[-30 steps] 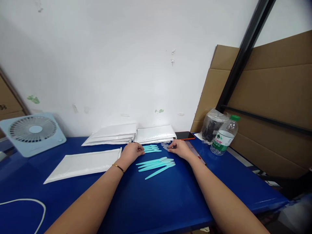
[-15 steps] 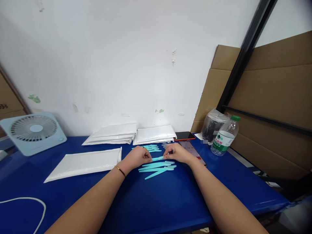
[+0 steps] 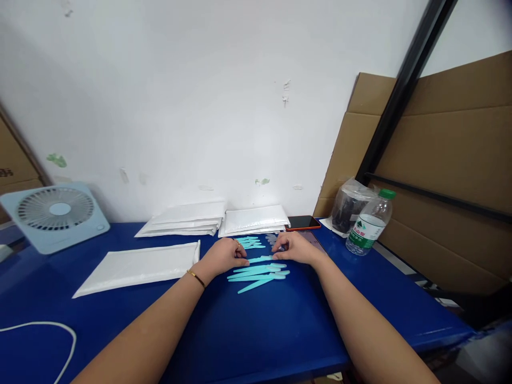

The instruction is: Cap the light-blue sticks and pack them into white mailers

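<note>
Several turquoise razor-like sticks (image 3: 256, 271) lie side by side on the blue table, between and just in front of my hands. One more such stick (image 3: 261, 259) spans the gap between my fingertips. My left hand (image 3: 227, 256) is closed in a pinch at its left end. At its right end is my right hand (image 3: 293, 248), thumb and finger curled and slightly apart, close to the tip. Behind them sit more turquoise pieces (image 3: 250, 243) and a small group of greyish clear pieces (image 3: 272, 240), partly covered by my right hand.
White padded envelopes are stacked by the wall (image 3: 184, 218), (image 3: 256, 218); another envelope (image 3: 140, 269) lies at left. A blue fan (image 3: 60, 216) and white cable (image 3: 72, 341) are further left. Two phones (image 3: 304, 223), (image 3: 314, 240), a wrapped dark item (image 3: 346, 210) and a bottle (image 3: 368, 226) stand or lie right.
My right hand has shifted slightly right and its fingers have loosened from the stick's right end. My left hand has drawn back slightly left.
</note>
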The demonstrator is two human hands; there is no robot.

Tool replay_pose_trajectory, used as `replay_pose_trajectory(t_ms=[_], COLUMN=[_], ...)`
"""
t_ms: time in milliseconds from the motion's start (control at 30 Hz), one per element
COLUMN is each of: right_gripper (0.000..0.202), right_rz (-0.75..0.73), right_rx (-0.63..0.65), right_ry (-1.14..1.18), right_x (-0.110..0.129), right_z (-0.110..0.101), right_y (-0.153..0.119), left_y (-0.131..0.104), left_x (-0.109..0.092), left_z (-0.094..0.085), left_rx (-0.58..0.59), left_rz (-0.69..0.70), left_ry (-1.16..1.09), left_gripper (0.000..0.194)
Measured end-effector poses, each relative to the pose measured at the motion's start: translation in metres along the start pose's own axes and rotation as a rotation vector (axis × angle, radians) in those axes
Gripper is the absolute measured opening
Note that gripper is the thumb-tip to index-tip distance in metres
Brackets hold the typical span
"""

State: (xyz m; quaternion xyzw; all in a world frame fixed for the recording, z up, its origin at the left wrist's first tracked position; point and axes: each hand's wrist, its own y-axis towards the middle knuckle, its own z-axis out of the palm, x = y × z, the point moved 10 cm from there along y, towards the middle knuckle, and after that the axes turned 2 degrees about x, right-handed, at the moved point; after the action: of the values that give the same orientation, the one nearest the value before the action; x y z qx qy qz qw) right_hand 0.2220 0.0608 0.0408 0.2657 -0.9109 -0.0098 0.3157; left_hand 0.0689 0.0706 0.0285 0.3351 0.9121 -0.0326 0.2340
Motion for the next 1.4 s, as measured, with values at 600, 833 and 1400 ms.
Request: replay_pose_trajectory(t_ms=[600,833,1400], right_gripper=[0.015,0.020,0.031], right_rz=[0.036,0.120,0.181], right_rx=[-0.135,0.139,0.284], right_ry=[-0.317,-0.075,-0.011], right_x=[-0.003,-0.013,-0.014], right_z=[-0.018,0.023,0.018], right_y=[-0.001,-0.001,-0.012], left_y=[0.000,0.002,-0.004], left_x=[0.013,-0.004,0.004], left_z=[-0.025,0.005,0.006], left_rx=[-0.179,-0.004,0.099], left_rz=[-0.062,-0.026,-0.099], left_ry=[0.160,0.079,-0.056], left_gripper=[0.024,0.020,0.033])
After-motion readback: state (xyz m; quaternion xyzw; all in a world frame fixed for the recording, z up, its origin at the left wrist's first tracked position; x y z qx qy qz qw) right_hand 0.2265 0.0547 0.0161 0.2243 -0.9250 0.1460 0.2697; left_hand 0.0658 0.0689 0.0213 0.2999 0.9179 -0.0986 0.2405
